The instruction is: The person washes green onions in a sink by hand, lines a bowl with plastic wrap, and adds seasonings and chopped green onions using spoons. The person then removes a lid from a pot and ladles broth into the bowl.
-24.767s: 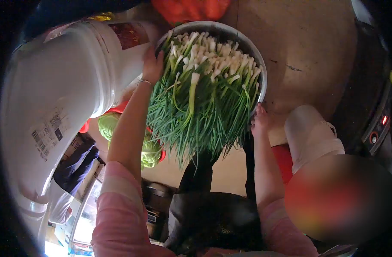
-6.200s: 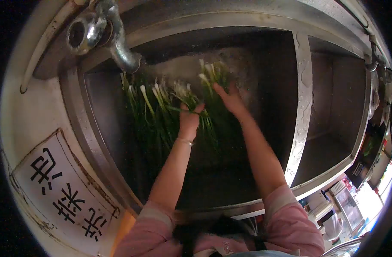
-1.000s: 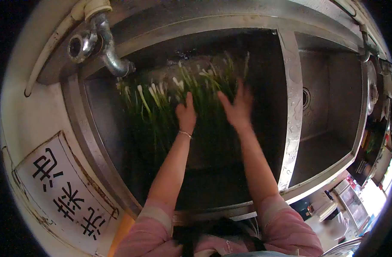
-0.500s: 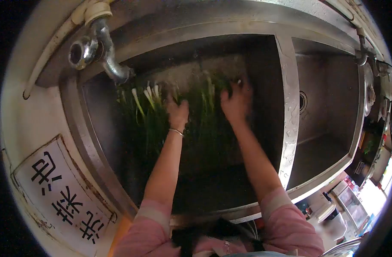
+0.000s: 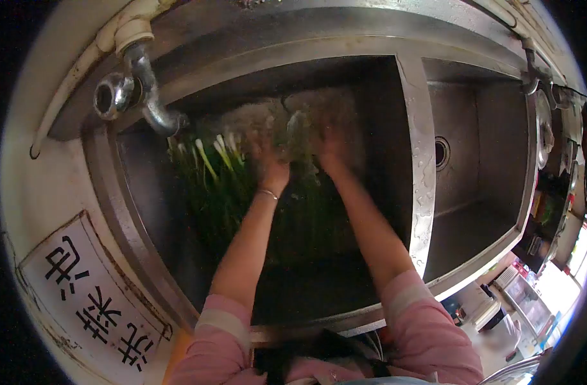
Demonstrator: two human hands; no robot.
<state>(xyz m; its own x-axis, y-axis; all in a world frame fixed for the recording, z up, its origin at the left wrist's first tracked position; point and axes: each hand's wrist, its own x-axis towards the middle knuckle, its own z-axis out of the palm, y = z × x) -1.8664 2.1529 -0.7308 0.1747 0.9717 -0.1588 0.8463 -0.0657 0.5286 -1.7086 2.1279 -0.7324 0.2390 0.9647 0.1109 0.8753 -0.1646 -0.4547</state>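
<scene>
Moved since half a second ago: the right hand (image 5: 332, 149), now closer to the left hand (image 5: 272, 168); the view I am monitoring has also shifted slightly.

Item, spring onions (image 5: 220, 152): lying in the larger basin (image 5: 386, 128), in dark water (image 5: 294, 125). White ends clearest on the left side, just beside the left hand, pointing to the far wall; green leaves trailing toward the person and fading from my sight below the surface. Those around and between the hands too murky for me to count.

Item, left hand: fingers forward, apparently in the water, blurred; how far open, and whether it grips any stalks, I cannot tell. Thin bracelet (image 5: 267, 193) at the wrist.

Item, right hand: likewise blurred, beside the disturbed patch of water and apart from the left; spread and hold I cannot tell.

Item, sleeves (image 5: 422, 311): one pair, pink, each with a pale band.

Item, tap (image 5: 153, 110): metal, spout bent down at the basin's far left corner.

Item, divider (image 5: 422, 151): metal, beaded with drops, between the two basins.

Item, smaller basin (image 5: 486, 147): on the right, round drain (image 5: 441, 153) visible.

Item, sign (image 5: 91, 292): white, black Chinese characters, lower left.
</scene>
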